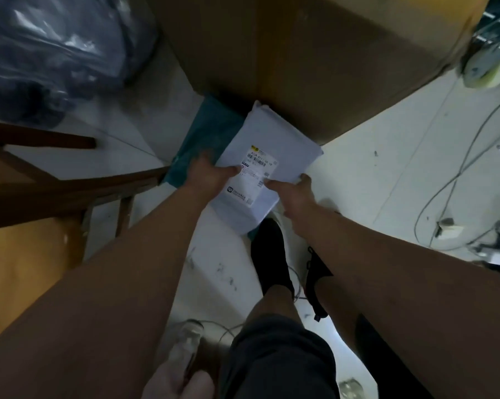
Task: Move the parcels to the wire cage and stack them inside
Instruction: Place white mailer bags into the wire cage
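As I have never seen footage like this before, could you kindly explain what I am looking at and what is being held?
There is no machine here. A person wears a wide-angle camera on the head, and this single picture looks forward and down along both bare arms. The left hand and right hand each grip the near edge of a white parcel with a printed label, thumbs on top. A teal parcel shows under its left side; I cannot tell whether it is held too. Beyond stands a big cardboard box. Below is a pale floor with the person's black shoes, loose cables on the right and wooden furniture on the left.
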### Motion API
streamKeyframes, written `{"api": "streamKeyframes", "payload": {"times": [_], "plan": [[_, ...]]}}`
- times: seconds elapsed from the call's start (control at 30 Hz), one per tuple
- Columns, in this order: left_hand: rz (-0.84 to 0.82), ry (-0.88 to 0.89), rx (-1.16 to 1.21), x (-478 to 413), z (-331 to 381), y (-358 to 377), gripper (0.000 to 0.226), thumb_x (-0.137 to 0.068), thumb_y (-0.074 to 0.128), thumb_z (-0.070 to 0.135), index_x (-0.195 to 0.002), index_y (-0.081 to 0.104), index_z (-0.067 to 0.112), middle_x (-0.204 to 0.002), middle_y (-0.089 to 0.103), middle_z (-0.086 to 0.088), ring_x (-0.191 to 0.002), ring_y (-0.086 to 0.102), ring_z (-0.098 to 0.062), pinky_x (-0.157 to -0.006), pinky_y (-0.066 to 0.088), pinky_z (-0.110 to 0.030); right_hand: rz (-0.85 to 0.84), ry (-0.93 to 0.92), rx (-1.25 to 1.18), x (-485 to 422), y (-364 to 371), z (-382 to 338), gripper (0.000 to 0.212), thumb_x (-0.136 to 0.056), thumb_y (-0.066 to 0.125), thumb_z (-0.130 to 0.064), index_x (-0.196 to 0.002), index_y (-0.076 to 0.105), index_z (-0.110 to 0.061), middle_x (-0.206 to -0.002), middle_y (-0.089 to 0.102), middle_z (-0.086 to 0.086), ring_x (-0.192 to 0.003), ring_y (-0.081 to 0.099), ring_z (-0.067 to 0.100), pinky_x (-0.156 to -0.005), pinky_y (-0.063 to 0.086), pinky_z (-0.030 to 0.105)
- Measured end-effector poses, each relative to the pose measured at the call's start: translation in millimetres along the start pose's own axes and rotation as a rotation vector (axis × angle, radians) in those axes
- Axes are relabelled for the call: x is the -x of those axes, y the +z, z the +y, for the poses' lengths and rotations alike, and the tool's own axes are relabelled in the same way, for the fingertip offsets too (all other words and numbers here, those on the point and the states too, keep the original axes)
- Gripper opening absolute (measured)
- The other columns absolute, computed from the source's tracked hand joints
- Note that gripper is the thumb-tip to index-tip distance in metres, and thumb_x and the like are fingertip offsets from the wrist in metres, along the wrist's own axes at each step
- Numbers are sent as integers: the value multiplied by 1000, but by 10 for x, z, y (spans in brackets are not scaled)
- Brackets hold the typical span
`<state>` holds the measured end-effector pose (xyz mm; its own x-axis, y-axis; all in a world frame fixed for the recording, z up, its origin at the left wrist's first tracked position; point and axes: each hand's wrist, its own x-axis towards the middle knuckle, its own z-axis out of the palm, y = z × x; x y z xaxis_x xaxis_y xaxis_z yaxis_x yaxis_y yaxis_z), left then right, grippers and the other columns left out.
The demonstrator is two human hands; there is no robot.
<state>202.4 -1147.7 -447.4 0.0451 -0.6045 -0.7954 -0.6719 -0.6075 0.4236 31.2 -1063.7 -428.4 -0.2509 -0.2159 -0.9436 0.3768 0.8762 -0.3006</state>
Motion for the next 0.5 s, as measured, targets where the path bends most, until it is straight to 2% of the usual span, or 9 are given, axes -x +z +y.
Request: {"api": "streamKeyframes", "payload": {"times": [0.03,0.1,0.17,0.27,0.33,0.4,0.5], "plan": [[-29,-13,-6,-82,-72,37,58,-85,85,29,-134,62,8,-127,66,-8,-114,64,-30,-90,51,-35,-1,-9,-27,-96,44,49,48,-86,82,-4,-109,45,-23,-104,57,-4,-84,57,7,-62,44,21],[-68,-47,-48,-189,-187,98,69,-84,85,35,-142,57,10,-139,60,-13,-123,60,-33,-98,51,-39,5,-16,-42,-223,110,105,56,-86,83,-5,-125,44,-15,-111,58,0,-90,58,12,-66,47,25],[-66,-88,-95,-236,-253,133,87,-78,86,49,-149,49,14,-148,46,-15,-132,51,-36,-111,45,-46,22,-17,-46,-297,153,142,69,-85,84,-10,-139,41,-9,-123,60,5,-96,60,16,-78,54,34],[-59,-110,-12,-210,-280,191,110,-60,83,62,-153,41,21,-149,46,-12,-134,50,-34,-113,44,-51,78,-47,-37,-435,150,212,71,-81,89,-16,-137,46,-9,-129,66,9,-106,68,26,-96,59,51],[-60,-131,83,-174,-335,232,107,-63,86,58,-153,40,23,-147,50,-9,-131,53,-32,-112,46,-51,92,-66,-16,-452,114,246,70,-79,91,-18,-135,49,-12,-126,68,7,-110,69,30,-96,59,54],[-95,-172,174,-90,-381,247,96,-67,90,54,-149,48,25,-142,57,-7,-125,59,-30,-106,52,-50,94,-91,1,-425,48,268,69,-78,91,-22,-134,50,-16,-124,69,4,-109,70,29,-96,59,53],[-142,-200,365,155,-400,189,65,-77,91,42,-133,67,19,-126,74,-6,-105,74,-24,-86,64,-39,88,-131,5,-230,-83,222,67,-76,93,-30,-128,52,-22,-118,70,1,-103,73,28,-93,61,53]]}}
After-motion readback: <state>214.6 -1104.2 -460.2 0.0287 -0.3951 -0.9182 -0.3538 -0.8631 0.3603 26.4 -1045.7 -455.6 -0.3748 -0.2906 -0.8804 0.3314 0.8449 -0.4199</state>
